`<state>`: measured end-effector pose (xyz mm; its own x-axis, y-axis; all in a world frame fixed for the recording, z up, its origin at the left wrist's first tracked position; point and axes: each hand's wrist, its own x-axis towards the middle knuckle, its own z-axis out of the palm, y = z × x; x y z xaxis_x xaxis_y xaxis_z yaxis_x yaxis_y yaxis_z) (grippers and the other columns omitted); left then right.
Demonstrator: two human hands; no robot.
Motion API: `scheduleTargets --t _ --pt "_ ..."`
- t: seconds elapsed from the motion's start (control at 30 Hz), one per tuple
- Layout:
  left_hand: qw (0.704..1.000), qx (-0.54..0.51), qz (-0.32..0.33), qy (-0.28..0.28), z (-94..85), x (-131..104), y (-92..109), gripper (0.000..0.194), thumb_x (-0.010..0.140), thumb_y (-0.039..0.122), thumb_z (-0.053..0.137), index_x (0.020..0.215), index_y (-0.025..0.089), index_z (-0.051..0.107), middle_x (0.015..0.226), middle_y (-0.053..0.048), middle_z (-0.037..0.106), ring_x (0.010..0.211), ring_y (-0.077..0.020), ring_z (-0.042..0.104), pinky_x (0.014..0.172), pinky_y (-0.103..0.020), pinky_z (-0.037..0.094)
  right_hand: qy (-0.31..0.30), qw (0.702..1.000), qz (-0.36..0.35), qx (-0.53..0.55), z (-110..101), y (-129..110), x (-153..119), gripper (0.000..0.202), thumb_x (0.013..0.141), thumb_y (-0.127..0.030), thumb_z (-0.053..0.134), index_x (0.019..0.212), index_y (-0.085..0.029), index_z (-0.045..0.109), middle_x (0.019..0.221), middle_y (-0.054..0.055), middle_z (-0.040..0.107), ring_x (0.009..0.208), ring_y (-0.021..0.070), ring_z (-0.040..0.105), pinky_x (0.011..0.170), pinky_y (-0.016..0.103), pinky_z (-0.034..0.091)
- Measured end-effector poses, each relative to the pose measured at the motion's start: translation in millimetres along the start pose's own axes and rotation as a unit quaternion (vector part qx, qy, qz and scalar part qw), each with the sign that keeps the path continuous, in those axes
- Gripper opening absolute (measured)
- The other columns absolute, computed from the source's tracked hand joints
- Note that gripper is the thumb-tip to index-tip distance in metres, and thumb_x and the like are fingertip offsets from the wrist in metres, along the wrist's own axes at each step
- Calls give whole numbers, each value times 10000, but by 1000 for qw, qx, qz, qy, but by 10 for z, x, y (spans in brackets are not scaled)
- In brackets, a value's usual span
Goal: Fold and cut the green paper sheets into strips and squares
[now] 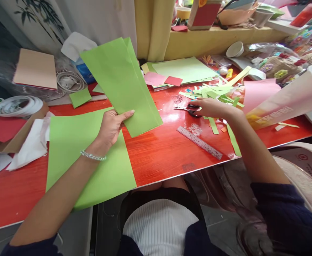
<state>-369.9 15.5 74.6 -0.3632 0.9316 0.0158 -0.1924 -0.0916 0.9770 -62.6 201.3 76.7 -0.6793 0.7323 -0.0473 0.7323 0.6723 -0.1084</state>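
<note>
Raised above the red table, a folded green paper (126, 85) is pinched between the thumb and fingers of my left hand (112, 126). Under that hand and forearm lies a large green sheet (67, 142), its front edge hanging over the table's edge. My right hand (209, 107) reaches down onto black-handled scissors (182, 107), whose blades point left; its fingers are at the handles, partly hidden, and their grip is unclear. A patterned ruler (199, 142) lies slanted in front of the scissors. Green paper strips (220, 90) are heaped behind and beside my right hand.
Pale green sheets (182, 71) with pink pieces (173, 81) lie at the back. At right, a large printed roll (289, 97) leans across the table near craft flowers. White tape rolls (19, 106) and crumpled tissue (31, 145) sit at left. The table's front edge (172, 176) runs before my lap.
</note>
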Motion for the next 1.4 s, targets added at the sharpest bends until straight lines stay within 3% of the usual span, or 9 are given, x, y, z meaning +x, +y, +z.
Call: scheduleTargets --t 0.1,0.17,0.3,0.4,0.5,0.6,0.77,0.93,1.4 --pt "1000 -22 19 7 15 -13 20 258 619 218 824 846 136 734 926 -68 750 904 -231 701 770 -304 604 3 997 10 -72 18 -96 37 258 835 -199 542 1052 -153 675 861 95 628 750 180 551 620 305 375" --pt "999 -32 28 10 20 -20 39 265 612 216 827 848 140 733 953 -64 748 920 -229 698 797 -307 601 37 997 12 -72 10 -181 46 249 830 -197 548 1039 -156 678 849 93 619 751 181 543 625 312 376" --pt "999 -31 36 18 8 -14 75 266 606 209 828 846 148 732 975 -55 745 934 -231 694 805 -309 601 176 979 5 99 -53 -425 12 329 781 -193 575 1105 -182 633 927 81 582 798 190 544 692 349 436" --pt "998 -36 50 29 -11 3 87 267 607 212 832 845 144 732 983 -67 742 950 -238 690 819 -320 597 198 909 -30 364 -59 -723 0 417 797 -253 550 1213 -225 526 931 41 529 786 159 548 660 315 461" --pt "995 -39 78 48 -37 25 87 255 619 218 828 839 131 732 960 -72 743 939 -233 691 824 -330 594 123 804 -110 572 23 -1043 2 412 801 -383 577 1180 -246 490 851 4 475 687 119 491 584 271 432" --pt "992 -36 94 79 -79 56 92 219 627 231 822 804 137 734 897 -52 747 879 -210 698 774 -304 598 6 752 -175 636 136 -1234 -48 370 756 -455 646 1005 -218 511 767 -24 448 607 94 424 564 258 388" --pt "987 -39 104 114 -154 102 145 218 611 268 836 757 148 726 827 -34 740 824 -195 697 705 -265 596 -136 776 -143 600 240 -1264 -187 465 754 -519 664 1062 -191 547 816 5 537 637 110 477 528 240 352" --pt "986 -34 120 109 -152 93 200 266 611 285 832 819 155 730 895 -42 739 952 -234 680 782 -304 595 -86 808 -75 578 255 -1355 -231 379 775 -512 649 925 -164 641 632 -17 526 590 120 501 544 250 346" --pt "994 -33 80 61 -16 -23 150 206 632 255 820 794 161 733 957 -60 744 1005 -255 671 884 -350 564 -57 799 -64 596 275 -1440 -260 492 706 -600 666 927 -160 652 587 -23 510 561 130 489 542 266 342"
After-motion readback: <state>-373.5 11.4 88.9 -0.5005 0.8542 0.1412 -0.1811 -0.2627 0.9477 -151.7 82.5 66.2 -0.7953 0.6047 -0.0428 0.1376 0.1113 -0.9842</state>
